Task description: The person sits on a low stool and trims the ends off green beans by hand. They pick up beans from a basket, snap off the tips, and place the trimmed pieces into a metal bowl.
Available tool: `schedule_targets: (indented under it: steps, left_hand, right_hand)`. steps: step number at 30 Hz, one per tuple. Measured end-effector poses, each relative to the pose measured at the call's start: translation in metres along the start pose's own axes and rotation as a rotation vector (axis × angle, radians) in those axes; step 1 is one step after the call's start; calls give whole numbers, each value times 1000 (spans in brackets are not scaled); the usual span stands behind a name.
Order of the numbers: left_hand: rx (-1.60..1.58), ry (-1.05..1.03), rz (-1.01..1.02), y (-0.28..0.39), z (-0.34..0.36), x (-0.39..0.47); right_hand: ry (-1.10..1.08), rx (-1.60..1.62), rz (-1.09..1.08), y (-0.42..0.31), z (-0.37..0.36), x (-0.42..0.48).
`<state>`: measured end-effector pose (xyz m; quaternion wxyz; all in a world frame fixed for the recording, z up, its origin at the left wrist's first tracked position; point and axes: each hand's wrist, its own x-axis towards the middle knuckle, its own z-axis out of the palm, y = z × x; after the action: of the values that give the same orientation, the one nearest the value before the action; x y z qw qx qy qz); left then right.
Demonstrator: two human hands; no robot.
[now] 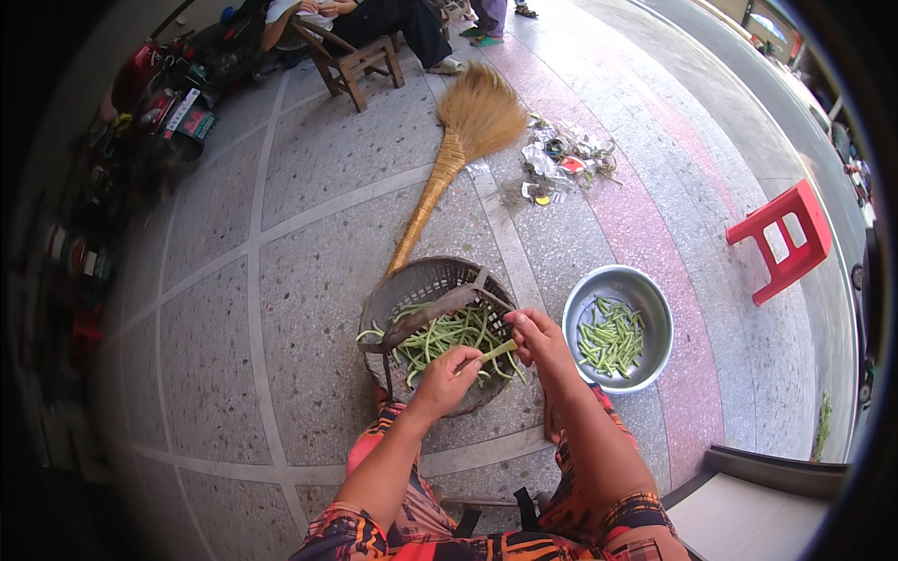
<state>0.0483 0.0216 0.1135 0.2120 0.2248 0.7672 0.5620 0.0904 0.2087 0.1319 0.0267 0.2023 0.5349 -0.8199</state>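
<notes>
My left hand [447, 379] pinches one end of a pale green bean piece [497, 350] between thumb and fingers. At the bean's other end is my right hand [533, 336], its fingertips closed on it. Both hands are over the near right side of a dark woven basket [368, 308] with an arched handle [438, 306]. Long green beans [449, 333] lie loose in this basket, some reaching over its rim. To the right stands a round metal basin [665, 329] holding short cut bean pieces [610, 336].
A straw broom [449, 165] lies beyond the basket, beside a heap of litter [568, 158]. A red plastic stool [793, 242] stands at right. Farther off, a person sits by a wooden chair [358, 66]; others stand nearby. Motorbikes [168, 112] line the left. A ledge [765, 505] is at lower right.
</notes>
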Motion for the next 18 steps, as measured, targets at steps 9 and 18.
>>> schedule_targets:
  steps: [9,18]
  left_hand:
    - [313,-95,164,6,-13,-4]
    - [276,-135,137,-8,-26,-4]
  right_hand:
    - [-372,-767,-18,6,-2,-5]
    - [-357,-757,-10,4,9,-3]
